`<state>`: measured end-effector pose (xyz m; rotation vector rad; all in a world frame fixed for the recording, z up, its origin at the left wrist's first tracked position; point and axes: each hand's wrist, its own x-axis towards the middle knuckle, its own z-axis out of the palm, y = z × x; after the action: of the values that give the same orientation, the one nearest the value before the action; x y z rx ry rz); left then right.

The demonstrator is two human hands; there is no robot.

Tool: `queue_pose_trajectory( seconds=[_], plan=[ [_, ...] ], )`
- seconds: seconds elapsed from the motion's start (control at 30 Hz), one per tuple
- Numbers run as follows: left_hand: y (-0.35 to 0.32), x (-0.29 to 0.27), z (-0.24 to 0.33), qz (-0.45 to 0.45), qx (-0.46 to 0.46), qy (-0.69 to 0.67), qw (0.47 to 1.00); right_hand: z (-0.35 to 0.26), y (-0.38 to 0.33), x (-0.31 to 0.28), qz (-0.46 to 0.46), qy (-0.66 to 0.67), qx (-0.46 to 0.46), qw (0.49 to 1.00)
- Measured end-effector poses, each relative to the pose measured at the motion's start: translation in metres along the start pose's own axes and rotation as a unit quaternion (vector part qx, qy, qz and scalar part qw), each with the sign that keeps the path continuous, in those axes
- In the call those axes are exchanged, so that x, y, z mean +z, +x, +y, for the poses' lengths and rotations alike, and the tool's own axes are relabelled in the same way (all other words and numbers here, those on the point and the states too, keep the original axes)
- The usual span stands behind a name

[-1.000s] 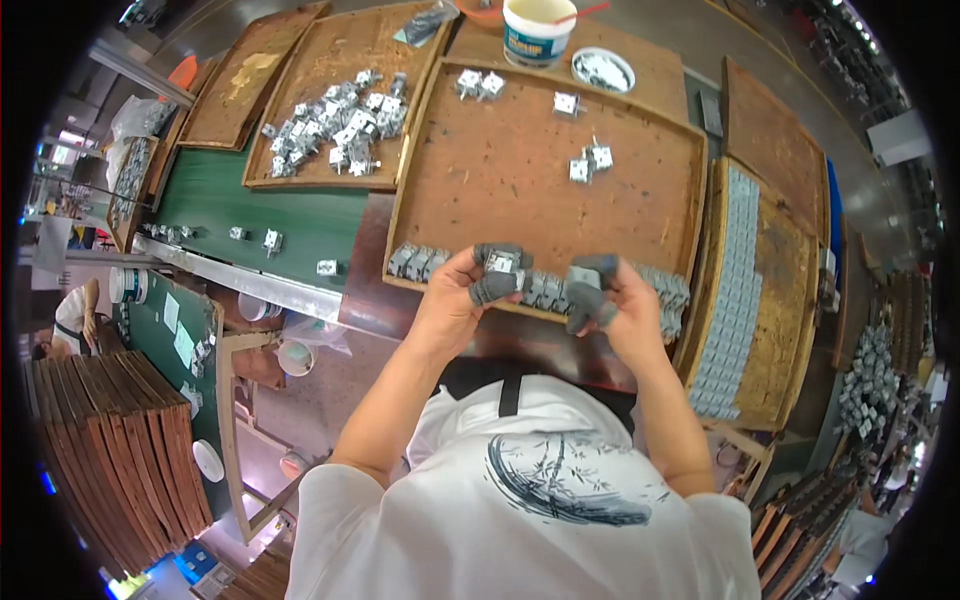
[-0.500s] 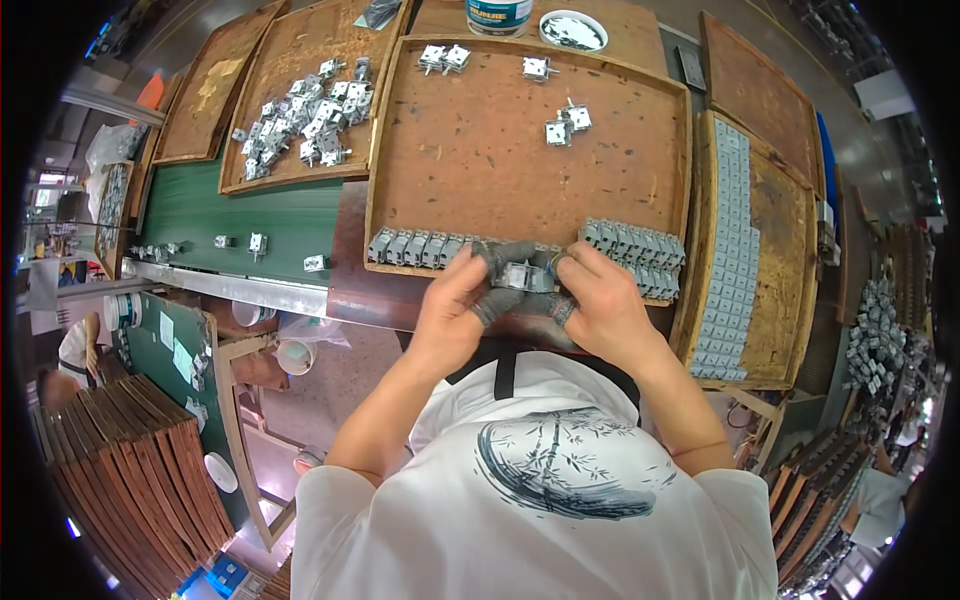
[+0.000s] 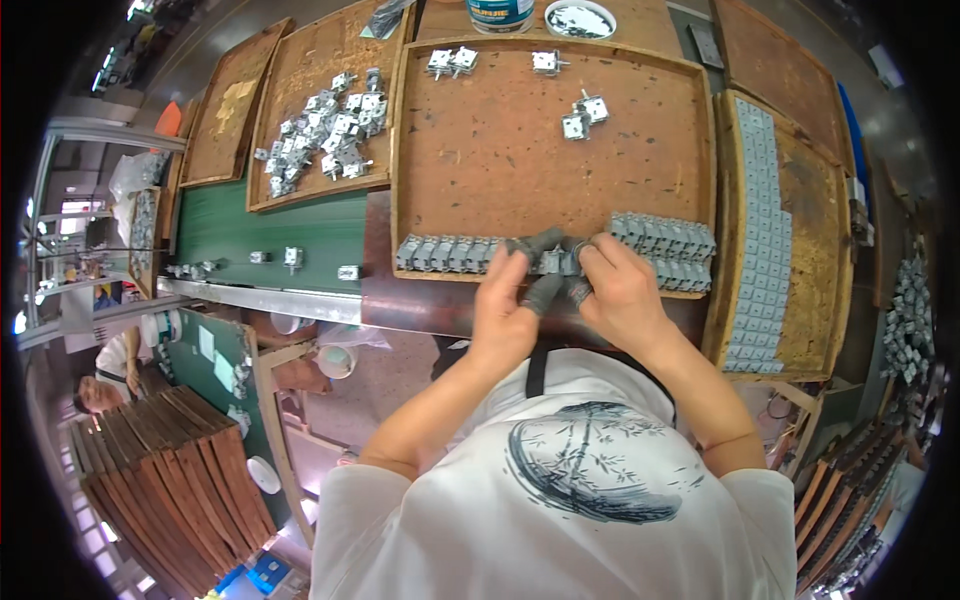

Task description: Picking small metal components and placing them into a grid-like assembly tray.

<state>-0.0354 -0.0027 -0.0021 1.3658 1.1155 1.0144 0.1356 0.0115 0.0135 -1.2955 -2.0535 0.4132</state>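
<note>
Both my hands meet at the near edge of a wooden tray [image 3: 550,175], with dark coverings on the fingertips. Between them is a small boxy grey metal part [image 3: 556,263], partly hidden by my fingers. My left hand [image 3: 508,305] pinches it from the left, thumb below and fingers above. On the other side, my right hand [image 3: 625,295] grips it with bent fingers. A row of similar metal parts [image 3: 450,253] lines the tray's near side left of my hands. More such parts [image 3: 662,240] stand in rows to the right.
Several loose parts [image 3: 575,125] lie farther back in the tray. A left tray [image 3: 290,90] holds a heap of parts; a right tray [image 3: 815,230] holds neat columns. Beyond stand a bucket [image 3: 500,12] and a white bowl [image 3: 580,20]. The green belt [image 3: 320,222] carries scattered parts.
My hands have moved slightly forward with the metal part, closer in to the tray's near row. The whole view has shifted, so the scene sits farther right.
</note>
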Motion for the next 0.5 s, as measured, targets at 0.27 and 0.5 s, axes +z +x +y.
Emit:
queue_pose_trajectory(
  seconds=[0.27,0.5],
  plan=[
    [0.002,0.001,0.009,0.025,0.115,0.276,0.954,-0.002,-0.009,0.017,-0.01,0.073,0.06,0.995],
    [0.006,-0.005,-0.011,-0.012,0.167,0.232,0.958,0.012,-0.002,-0.006,-0.159,0.22,0.2,0.941]
  ],
)
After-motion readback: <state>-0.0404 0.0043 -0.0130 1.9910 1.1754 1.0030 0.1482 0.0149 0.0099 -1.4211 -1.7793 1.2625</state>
